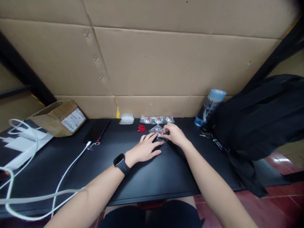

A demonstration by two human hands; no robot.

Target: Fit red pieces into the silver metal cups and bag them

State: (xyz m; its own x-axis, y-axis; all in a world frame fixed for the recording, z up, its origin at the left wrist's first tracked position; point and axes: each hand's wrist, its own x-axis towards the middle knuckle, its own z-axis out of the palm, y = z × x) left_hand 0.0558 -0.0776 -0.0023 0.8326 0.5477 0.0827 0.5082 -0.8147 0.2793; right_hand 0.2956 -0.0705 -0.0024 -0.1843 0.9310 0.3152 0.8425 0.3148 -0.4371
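Observation:
My left hand (pixel 149 148) lies on the black table with its fingers spread, the fingertips at the lower left edge of a clear plastic packet (pixel 155 128) with something red and silvery in it. On the packet's right side my right hand (pixel 174 134) is closed in a pinch at its edge; what lies between the fingertips is too small to make out. Three similar clear packets (pixel 158 119) lie in a row behind. A small pile of red pieces (pixel 142 128) sits to the left of the nearer packet.
A translucent white stack (pixel 126 119) and a phone (pixel 96 130) with a white cable lie left. An open cardboard box (pixel 59 117) stands far left. At right are a water bottle (pixel 209 109), keys (pixel 206 135) and a black backpack (pixel 266 117). Cardboard walls the back.

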